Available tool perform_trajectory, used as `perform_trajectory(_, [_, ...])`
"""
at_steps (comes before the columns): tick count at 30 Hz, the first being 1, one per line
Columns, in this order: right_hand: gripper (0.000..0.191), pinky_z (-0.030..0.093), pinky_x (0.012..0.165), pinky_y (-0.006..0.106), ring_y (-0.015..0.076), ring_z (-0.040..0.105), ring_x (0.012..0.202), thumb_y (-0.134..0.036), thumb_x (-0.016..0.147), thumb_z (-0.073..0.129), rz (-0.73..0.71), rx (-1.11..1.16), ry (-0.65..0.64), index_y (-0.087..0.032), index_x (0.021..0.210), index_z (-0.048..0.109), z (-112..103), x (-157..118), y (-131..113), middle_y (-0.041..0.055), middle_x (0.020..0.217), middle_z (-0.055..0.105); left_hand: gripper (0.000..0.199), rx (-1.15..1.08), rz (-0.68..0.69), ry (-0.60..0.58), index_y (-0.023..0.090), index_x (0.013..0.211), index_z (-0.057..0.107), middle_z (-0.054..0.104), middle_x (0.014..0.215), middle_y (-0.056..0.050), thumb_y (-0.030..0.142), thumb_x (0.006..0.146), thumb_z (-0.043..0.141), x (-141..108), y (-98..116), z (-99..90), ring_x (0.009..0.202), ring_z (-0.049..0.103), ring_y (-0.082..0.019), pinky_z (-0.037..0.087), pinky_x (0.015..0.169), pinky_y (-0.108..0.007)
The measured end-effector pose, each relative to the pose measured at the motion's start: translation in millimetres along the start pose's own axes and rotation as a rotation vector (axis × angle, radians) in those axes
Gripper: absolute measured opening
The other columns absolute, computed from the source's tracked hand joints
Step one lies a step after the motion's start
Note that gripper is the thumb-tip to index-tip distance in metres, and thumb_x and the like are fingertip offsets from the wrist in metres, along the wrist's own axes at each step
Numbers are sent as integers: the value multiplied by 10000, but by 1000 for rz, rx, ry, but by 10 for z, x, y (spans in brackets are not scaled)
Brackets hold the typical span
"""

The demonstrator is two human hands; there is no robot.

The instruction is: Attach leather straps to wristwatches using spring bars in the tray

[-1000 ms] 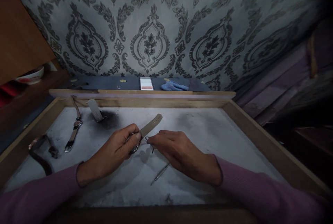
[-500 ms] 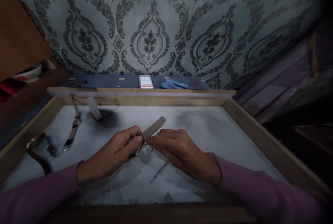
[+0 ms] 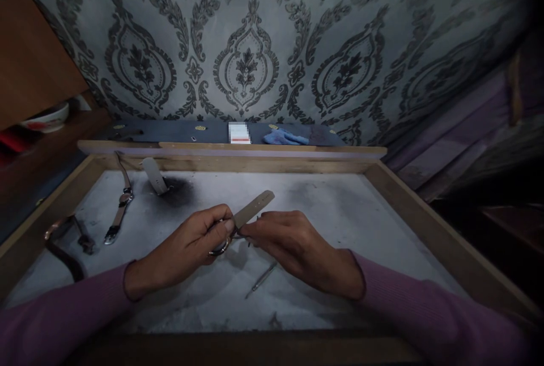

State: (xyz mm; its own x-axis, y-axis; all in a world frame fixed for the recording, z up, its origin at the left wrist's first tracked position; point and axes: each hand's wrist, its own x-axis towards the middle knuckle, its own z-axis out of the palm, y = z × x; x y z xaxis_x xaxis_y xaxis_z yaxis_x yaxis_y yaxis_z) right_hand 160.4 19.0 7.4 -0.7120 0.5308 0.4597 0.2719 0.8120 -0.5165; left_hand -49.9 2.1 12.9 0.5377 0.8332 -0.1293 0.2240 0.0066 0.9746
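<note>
My left hand point(image 3: 187, 247) is closed around a wristwatch point(image 3: 220, 248), thumb on top. The watch's grey-beige strap point(image 3: 255, 209), with a row of holes, sticks out up and to the right. At the strap's base, beside the case, the fingers of my right hand point(image 3: 297, 247) are pressed together. A small dark bit shows below those fingertips, too small to name; the palm side is hidden. Beneath the right hand a thin metal tool like a small screwdriver point(image 3: 261, 280) lies on the white surface.
Wooden rims point(image 3: 272, 163) enclose the white work surface. On its left lie a watch with a light strap point(image 3: 125, 199), a dark brown strap point(image 3: 63, 255) and an upright light strap piece point(image 3: 155, 176). Behind the rim are a blue cloth point(image 3: 284, 137) and a small box point(image 3: 239, 133).
The strap has shifted slightly to the right in my left hand's grip, and more of the watch case shows. My right fingertips have edged slightly nearer the case.
</note>
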Motion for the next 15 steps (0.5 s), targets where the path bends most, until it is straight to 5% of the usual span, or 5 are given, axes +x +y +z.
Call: perform_trajectory(15, [244,440,548,235,130,572,604,-114,968,357,-33,-125,-23,-140,953,599,-5,-12,-43,44,716,639,293,-42,-12,-11,186,793,457,321,668,60,412,971,403,10,-42,-9,516,260,-81,242,439,-190])
